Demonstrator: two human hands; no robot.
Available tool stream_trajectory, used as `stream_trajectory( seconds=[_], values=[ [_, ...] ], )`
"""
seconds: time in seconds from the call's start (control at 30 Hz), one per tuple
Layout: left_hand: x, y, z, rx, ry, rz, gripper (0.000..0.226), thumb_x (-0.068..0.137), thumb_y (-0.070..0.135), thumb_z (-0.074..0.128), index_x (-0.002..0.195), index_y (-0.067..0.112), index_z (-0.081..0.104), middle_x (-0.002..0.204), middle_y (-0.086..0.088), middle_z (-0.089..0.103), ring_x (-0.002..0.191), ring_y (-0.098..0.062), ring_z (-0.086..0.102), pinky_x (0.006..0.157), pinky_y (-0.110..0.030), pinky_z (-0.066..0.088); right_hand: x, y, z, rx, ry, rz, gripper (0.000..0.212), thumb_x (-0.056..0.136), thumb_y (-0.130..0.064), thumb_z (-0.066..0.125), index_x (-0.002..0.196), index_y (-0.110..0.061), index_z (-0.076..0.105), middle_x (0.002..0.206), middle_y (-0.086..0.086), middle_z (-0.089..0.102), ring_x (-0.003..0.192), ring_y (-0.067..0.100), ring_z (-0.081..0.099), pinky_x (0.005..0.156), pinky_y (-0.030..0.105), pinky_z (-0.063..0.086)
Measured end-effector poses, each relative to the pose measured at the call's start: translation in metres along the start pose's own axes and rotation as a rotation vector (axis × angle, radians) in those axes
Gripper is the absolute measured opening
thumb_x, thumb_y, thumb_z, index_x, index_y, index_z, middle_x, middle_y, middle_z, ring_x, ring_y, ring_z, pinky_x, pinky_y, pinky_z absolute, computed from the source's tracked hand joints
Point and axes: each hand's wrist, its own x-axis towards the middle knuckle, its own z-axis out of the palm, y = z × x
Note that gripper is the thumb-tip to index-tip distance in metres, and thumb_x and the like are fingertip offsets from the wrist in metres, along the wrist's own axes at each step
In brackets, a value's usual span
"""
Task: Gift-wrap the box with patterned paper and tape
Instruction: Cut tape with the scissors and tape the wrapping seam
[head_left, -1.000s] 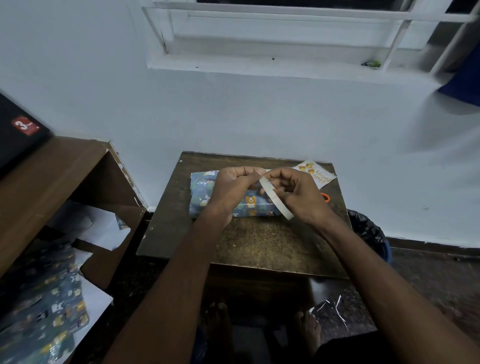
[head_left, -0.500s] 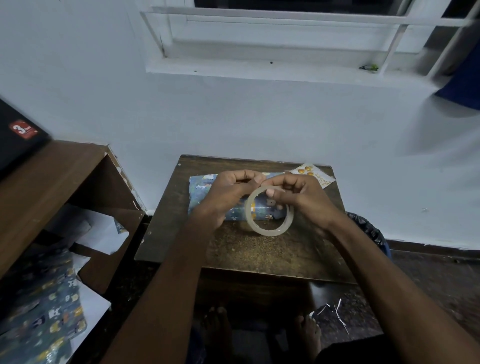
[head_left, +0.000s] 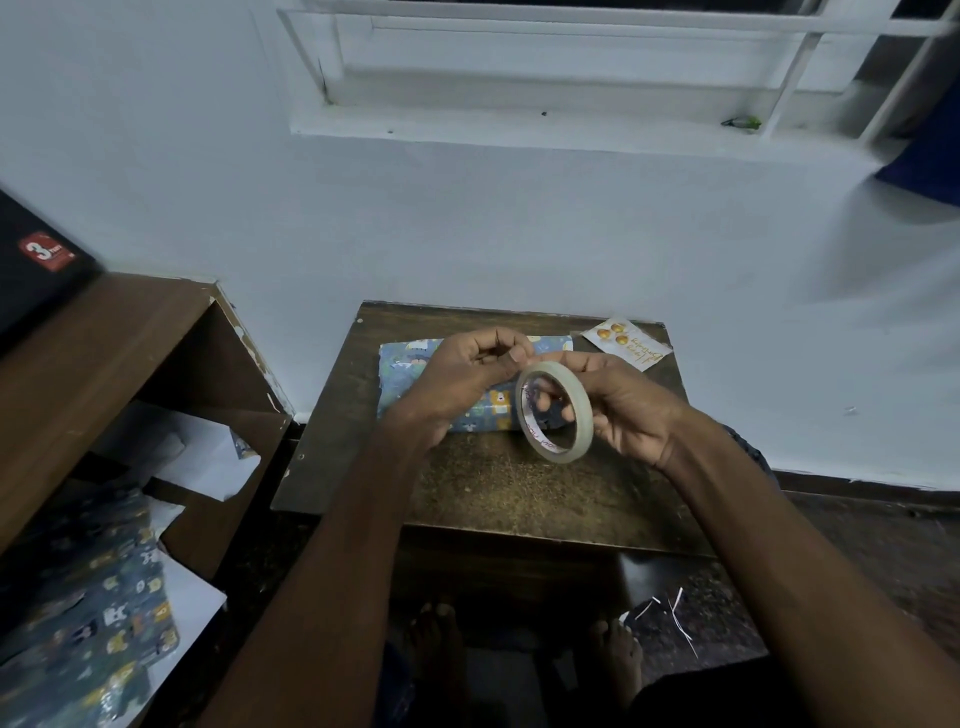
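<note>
Your right hand (head_left: 623, 410) has the clear tape ring (head_left: 554, 411) wrapped in its grip while your left hand (head_left: 470, 371) pinches at the edge. Lose that end and it'll probably restick.

A small dark wooden table (head_left: 519, 488) stands against the pale blue wall (head_left: 519, 218). At its two o'clock corner lies a white greeting card with orange balls (head_left: 626, 344). At nine o'clock stands a brown wooden shelf unit (head_left: 104, 353).

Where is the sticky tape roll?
In the head view, the tape roll is held up by the right hand, just above the wrapped box on the small table.
</note>
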Motion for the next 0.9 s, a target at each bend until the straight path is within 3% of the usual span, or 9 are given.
stream_trajectory(
  seconds=[0.13, 0.2, 0.27, 0.33, 0.43, 0.53, 0.67, 0.73, 0.9],
  values=[
    [0.000, 0.001, 0.000, -0.001, -0.017, -0.016, 0.015, 0.103, 0.010, 0.064, 0.095, 0.017, 0.075, 0.097, 0.009, 0.075, 0.099, -0.005, 0.069, 0.089, -0.021, 0.053, 0.007, 0.012, -0.003, -0.346, 0.136, -0.187, 0.025, 0.086, -0.004, 0.079, 0.109, 0.000, 0.076, 0.082, 0.011, 0.074, 0.050, 0.009, 0.058, 0.043, 0.019, 0.044],
    [0.001, 0.000, 0.000, -0.004, -0.017, -0.029, 0.014, 0.103, 0.013, 0.065, 0.096, 0.019, 0.075, 0.100, 0.005, 0.075, 0.102, -0.010, 0.069, 0.093, -0.029, 0.056, 0.009, 0.014, -0.002, -0.536, 0.254, -0.341, 0.017, 0.083, -0.009, 0.084, 0.100, -0.009, 0.081, 0.070, 0.003, 0.069, 0.053, 0.009, 0.052, 0.051, 0.023, 0.044],
    [0.002, -0.001, 0.000, 0.003, -0.007, -0.046, 0.014, 0.104, 0.016, 0.065, 0.097, 0.021, 0.076, 0.103, 0.001, 0.075, 0.104, -0.015, 0.068, 0.099, -0.038, 0.055, 0.010, 0.016, -0.002, -0.623, 0.286, -0.426, 0.013, 0.084, -0.010, 0.085, 0.094, -0.017, 0.081, 0.066, 0.006, 0.066, 0.058, 0.016, 0.052, 0.058, 0.031, 0.047],
    [0.002, -0.001, -0.001, -0.006, -0.001, -0.058, 0.014, 0.105, 0.016, 0.063, 0.099, 0.020, 0.076, 0.104, -0.002, 0.075, 0.104, -0.016, 0.069, 0.098, -0.036, 0.057, 0.012, 0.017, -0.002, -0.625, 0.253, -0.455, 0.013, 0.086, -0.009, 0.083, 0.095, -0.018, 0.081, 0.079, 0.016, 0.072, 0.068, 0.024, 0.058, 0.066, 0.041, 0.053],
    [0.001, 0.001, 0.000, -0.028, -0.005, -0.066, 0.017, 0.108, 0.015, 0.058, 0.107, 0.014, 0.075, 0.104, -0.003, 0.076, 0.100, -0.013, 0.072, 0.090, -0.025, 0.056, 0.014, 0.018, -0.001, -0.623, 0.238, -0.496, 0.015, 0.086, -0.002, 0.081, 0.095, -0.014, 0.078, 0.087, 0.010, 0.076, 0.076, 0.021, 0.066, 0.074, 0.035, 0.057],
    [0.001, 0.003, 0.000, -0.029, 0.015, -0.101, 0.027, 0.112, 0.022, 0.049, 0.120, 0.009, 0.072, 0.111, -0.006, 0.078, 0.101, -0.014, 0.074, 0.089, -0.025, 0.056, 0.015, 0.020, -0.001, -0.658, 0.293, -0.543, 0.018, 0.081, -0.006, 0.087, 0.092, -0.015, 0.076, 0.080, -0.004, 0.072, 0.070, 0.022, 0.059, 0.071, 0.036, 0.054],
    [-0.001, 0.007, 0.001, -0.007, -0.004, -0.116, 0.042, 0.110, 0.041, 0.050, 0.117, 0.007, 0.074, 0.108, -0.009, 0.079, 0.101, -0.017, 0.075, 0.093, -0.027, 0.055, 0.016, 0.020, -0.004, -0.688, 0.341, -0.580, 0.017, 0.081, -0.012, 0.088, 0.091, -0.017, 0.075, 0.087, 0.003, 0.073, 0.068, 0.030, 0.057, 0.068, 0.039, 0.053],
    [-0.002, 0.007, 0.002, -0.029, -0.003, -0.119, 0.039, 0.108, 0.038, 0.056, 0.117, 0.005, 0.075, 0.107, -0.011, 0.080, 0.099, -0.016, 0.075, 0.093, -0.026, 0.055, 0.017, 0.021, -0.006, -0.707, 0.332, -0.577, 0.016, 0.082, -0.013, 0.088, 0.092, -0.018, 0.075, 0.088, 0.001, 0.073, 0.069, 0.034, 0.058, 0.067, 0.040, 0.053],
    [-0.002, 0.006, 0.002, -0.047, 0.051, -0.099, 0.020, 0.101, 0.018, 0.068, 0.112, 0.003, 0.077, 0.105, -0.008, 0.080, 0.097, -0.014, 0.075, 0.085, -0.022, 0.056, 0.016, 0.020, -0.007, -0.708, 0.307, -0.563, 0.015, 0.082, -0.009, 0.087, 0.091, -0.015, 0.077, 0.089, 0.001, 0.076, 0.062, 0.019, 0.054, 0.062, 0.029, 0.051]
  ],
)
